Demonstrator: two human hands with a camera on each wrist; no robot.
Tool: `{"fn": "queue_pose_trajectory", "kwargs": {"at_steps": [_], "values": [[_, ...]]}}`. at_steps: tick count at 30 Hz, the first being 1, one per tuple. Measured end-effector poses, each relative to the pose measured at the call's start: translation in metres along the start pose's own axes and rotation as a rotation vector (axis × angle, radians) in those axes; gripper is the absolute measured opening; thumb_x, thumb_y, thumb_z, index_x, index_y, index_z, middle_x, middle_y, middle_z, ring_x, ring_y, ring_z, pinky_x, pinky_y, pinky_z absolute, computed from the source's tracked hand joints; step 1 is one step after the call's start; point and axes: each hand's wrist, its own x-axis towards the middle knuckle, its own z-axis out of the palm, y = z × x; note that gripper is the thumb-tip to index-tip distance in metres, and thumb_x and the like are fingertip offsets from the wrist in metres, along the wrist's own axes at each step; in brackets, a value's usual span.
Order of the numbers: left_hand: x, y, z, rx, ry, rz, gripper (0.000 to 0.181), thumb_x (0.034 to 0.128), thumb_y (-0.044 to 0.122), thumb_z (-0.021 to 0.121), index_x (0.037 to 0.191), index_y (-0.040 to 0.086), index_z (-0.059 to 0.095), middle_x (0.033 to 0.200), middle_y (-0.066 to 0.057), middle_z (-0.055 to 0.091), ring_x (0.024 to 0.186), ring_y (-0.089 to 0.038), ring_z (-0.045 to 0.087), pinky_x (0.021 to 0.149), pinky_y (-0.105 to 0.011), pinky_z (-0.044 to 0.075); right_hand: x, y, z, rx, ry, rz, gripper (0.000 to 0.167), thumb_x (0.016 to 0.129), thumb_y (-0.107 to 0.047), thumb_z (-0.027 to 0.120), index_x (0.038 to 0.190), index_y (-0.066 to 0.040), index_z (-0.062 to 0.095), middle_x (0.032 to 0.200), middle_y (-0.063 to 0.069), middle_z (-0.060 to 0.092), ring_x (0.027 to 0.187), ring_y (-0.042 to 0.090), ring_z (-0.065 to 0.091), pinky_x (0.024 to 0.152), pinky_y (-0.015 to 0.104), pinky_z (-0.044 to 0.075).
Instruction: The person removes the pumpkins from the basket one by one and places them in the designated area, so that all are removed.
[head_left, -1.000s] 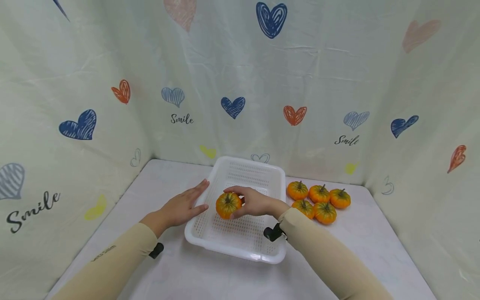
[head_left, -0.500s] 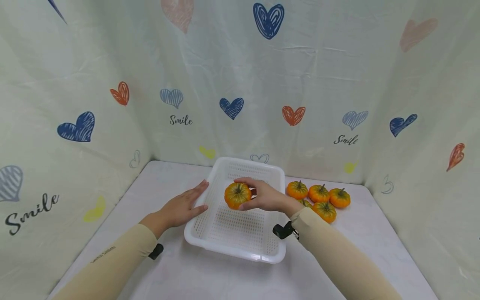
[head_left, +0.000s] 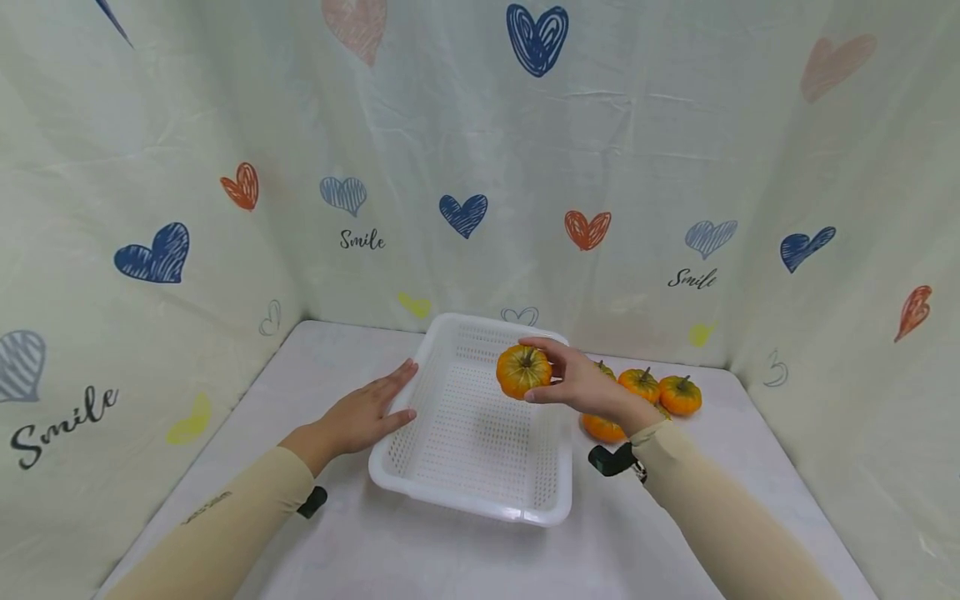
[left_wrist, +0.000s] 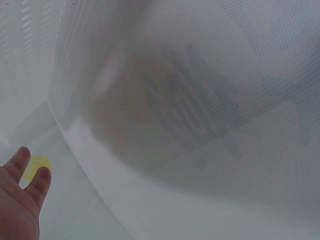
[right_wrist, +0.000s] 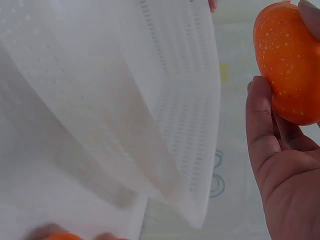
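A small orange pumpkin with a green-tinged top hangs over the right part of a white perforated basket. My right hand grips it between thumb and fingers; the right wrist view shows the pumpkin's smooth orange underside against the fingers. My left hand rests at the basket's left rim with its fingers straight and spread. In the left wrist view only part of the left hand shows at the lower left corner.
Several more pumpkins lie on the white table right of the basket, partly hidden by my right hand and forearm. A curtain printed with hearts surrounds the table at the back and sides.
My right hand has carried the pumpkin up and to the right, from above the basket's middle towards its right side. The left hand and the basket have stayed where they were.
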Motion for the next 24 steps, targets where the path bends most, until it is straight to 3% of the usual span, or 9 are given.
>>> {"fn": "queue_pose_trajectory", "kwargs": {"at_steps": [9,24], "values": [[-0.003,0.002,-0.001,-0.006,-0.007,-0.011,0.077,0.1006,0.048,0.052,0.161,0.018,0.016,0.166,-0.004,0.016,0.147,-0.034,0.025,0.112,-0.06,0.028,-0.034,0.013,-0.031,-0.11,0.115,0.079,0.081,0.083,-0.032,0.083,0.152,-0.029,0.039,0.147,0.005,0.045,0.127,0.032,0.051,0.099,0.047,0.049],[-0.002,0.0,0.001,-0.011,-0.007,-0.014,0.079,0.0998,0.049,0.053,0.162,0.02,0.014,0.166,-0.002,0.014,0.148,-0.032,0.024,0.113,-0.059,0.028,-0.088,0.048,-0.072,-0.113,0.257,0.205,0.086,0.085,-0.033,0.081,0.156,-0.021,0.033,0.155,0.017,0.033,0.132,0.048,0.043,0.102,0.057,0.043]]}}
